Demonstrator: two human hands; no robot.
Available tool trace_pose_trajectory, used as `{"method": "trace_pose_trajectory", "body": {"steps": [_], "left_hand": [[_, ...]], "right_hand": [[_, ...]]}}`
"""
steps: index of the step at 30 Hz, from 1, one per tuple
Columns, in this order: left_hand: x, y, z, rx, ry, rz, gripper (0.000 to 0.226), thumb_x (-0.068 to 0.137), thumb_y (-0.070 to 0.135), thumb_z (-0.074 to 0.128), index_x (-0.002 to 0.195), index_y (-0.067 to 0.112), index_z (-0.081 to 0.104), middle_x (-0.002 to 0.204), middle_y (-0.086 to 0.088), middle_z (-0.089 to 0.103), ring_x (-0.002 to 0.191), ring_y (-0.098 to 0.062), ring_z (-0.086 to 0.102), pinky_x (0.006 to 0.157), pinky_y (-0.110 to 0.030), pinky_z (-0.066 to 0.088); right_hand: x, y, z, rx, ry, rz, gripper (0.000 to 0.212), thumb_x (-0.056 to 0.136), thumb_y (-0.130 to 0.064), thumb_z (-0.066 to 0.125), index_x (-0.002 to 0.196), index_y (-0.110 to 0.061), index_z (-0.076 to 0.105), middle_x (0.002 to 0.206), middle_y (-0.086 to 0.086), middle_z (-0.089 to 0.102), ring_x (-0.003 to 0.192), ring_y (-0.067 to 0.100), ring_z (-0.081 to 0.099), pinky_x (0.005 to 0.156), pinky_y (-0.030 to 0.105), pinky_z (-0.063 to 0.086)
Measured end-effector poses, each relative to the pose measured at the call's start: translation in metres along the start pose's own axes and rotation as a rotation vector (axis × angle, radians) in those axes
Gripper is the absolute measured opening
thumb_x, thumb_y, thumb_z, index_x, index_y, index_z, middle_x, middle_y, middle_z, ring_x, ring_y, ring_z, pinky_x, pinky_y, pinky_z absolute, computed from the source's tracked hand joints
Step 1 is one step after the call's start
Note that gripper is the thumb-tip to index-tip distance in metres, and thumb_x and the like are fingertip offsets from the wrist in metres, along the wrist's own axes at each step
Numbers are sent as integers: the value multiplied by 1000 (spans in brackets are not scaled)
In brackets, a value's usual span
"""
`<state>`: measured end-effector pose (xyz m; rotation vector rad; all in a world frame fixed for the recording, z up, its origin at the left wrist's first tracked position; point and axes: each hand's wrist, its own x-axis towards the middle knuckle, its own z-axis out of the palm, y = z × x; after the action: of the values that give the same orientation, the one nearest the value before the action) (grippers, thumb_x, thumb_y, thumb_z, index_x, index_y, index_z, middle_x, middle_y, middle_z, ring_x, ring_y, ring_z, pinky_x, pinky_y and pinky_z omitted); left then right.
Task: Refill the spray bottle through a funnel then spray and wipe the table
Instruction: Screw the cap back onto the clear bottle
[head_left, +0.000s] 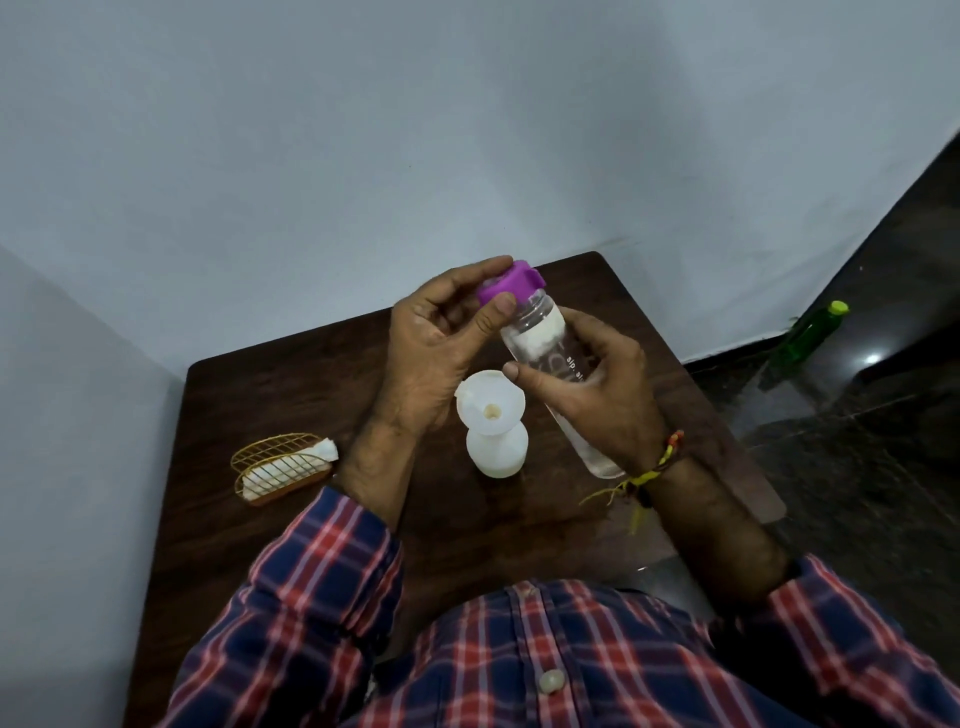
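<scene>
above table (291, 395), fingers (498, 312) grip purple cap (511, 283).

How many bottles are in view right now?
3: the clear bottle in both hands, the white bottle under the funnel on the table, the green bottle on the floor.

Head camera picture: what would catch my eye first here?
Most striking is the clear bottle with its purple cap, held tilted above the middle of the dark wooden table: the right hand grips the body, the left hand pinches the cap. Just below stands a white bottle with a funnel in its neck.
</scene>
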<state>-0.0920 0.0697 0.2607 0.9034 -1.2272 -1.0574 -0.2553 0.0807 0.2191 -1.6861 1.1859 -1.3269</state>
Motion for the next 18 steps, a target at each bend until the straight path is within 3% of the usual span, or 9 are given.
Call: {"method": "trace_pose_trajectory", "body": {"steps": [4, 9, 12, 16, 18], "left_hand": [[7, 5, -2, -37, -150, -40, 38, 90, 11, 64, 127, 2, 59, 127, -16, 63, 117, -27, 61, 94, -35, 51], [9, 12, 19, 46, -15, 60, 34, 81, 15, 74, 113, 4, 66, 109, -7, 70, 99, -19, 69, 81, -27, 55], [13, 12, 15, -8, -84, 15, 34, 87, 11, 68, 119, 2, 63, 116, -13, 68, 107, -19, 66, 86, -28, 53], [12, 12, 19, -14, -166, -11, 29, 96, 11, 56, 123, 1, 61, 119, -11, 66, 109, -20, 63, 87, -31, 52], [10, 14, 25, 8, -129, 2, 27, 97, 17, 56, 119, 2, 62, 114, -10, 68, 102, -22, 66, 82, -33, 55]], "right_hand": [[8, -6, -16, 133, -134, 42, 46, 75, -27, 84, 115, -11, 67, 100, 4, 74, 91, 23, 71, 82, 48, 57], [9, -11, -17, 167, -140, 39, 43, 77, -21, 83, 115, -8, 67, 101, 6, 74, 90, 22, 72, 81, 43, 60], [9, -14, -22, 276, -148, 93, 32, 80, -14, 80, 109, -4, 69, 97, 14, 74, 87, 20, 70, 78, 36, 58], [7, -12, -28, 372, -165, 145, 29, 82, -16, 78, 106, -2, 69, 97, 25, 70, 85, 26, 66, 80, 48, 55], [7, -11, -27, 387, -155, 150, 29, 81, -15, 78, 106, -3, 70, 96, 22, 71, 85, 27, 68, 79, 47, 56]]}}
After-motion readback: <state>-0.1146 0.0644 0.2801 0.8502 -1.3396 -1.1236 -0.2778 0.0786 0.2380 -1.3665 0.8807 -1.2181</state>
